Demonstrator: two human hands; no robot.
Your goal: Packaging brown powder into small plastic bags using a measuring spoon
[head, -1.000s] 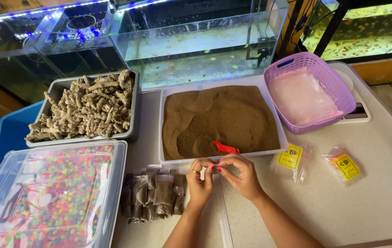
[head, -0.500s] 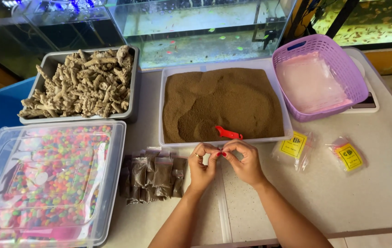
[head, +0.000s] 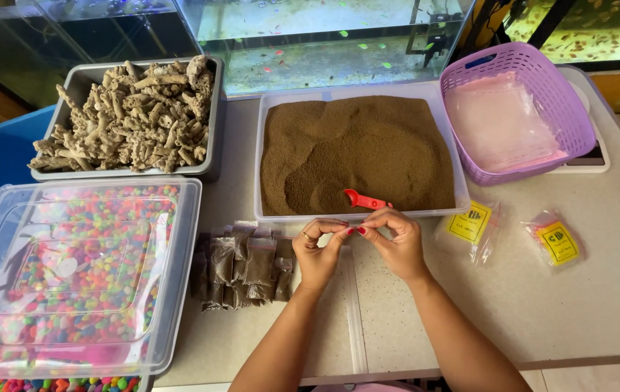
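Both hands have shifted slightly toward the frame's centre since the earlier frame, fingertips remaining together just below the sand tray. Left hand point(head: 318, 250) and right hand point(head: 395, 243) meet at lower centre, thumbs and forefingers pinched in a narrow grip on something small between them; whether it is a small clear bag cannot be told. At the left wrist's side, on the pale surface point(head: 542, 305), lies a pile of small filled sachets point(head: 241, 268) of brown grain. Lower left holds a lidded clear box of coloured pebbles point(head: 70, 279). Right of the hands lie two small packets with yellow labels point(head: 473, 225) point(head: 555, 241). Just beyond the fingertips, a clear tray of brown sand point(head: 357, 156) carries a red scoop point(head: 364, 200) at its near edge. Upper left, a grey tray of coral pieces point(head: 132, 116); upper right, a purple basket point(head: 516, 109) containing clear bags. Aquarium tanks point(head: 324, 36) line the top edge.
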